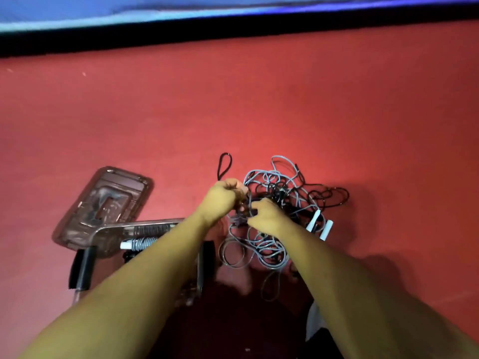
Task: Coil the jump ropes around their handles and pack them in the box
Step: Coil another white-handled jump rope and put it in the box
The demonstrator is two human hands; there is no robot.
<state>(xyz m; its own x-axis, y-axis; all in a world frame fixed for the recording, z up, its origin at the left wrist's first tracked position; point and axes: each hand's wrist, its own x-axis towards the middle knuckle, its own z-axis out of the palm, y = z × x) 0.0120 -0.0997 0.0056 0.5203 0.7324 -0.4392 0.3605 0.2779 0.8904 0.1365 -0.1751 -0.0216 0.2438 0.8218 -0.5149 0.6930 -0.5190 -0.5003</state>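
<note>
Head view puts the job at an early stage. One coiled rope (140, 244), grey cord wound round a white handle, already lies in the clear box (111, 228) at the left. The lid (103, 203) is off and rests on the red floor (259, 99) just behind the box. The left forearm hides the rest of the box.

Everything else is a tangle of ropes (285, 198), grey and black, heaped on the floor right of the box. Two white handles (320, 224) poke out at its right edge. The left hand (220, 198) and right hand (267, 216) work at the heap's left side, each grip curled tight on strands. It looks as if one rope is being pulled free. Separating, coiling and packing the others still lies ahead.
</note>
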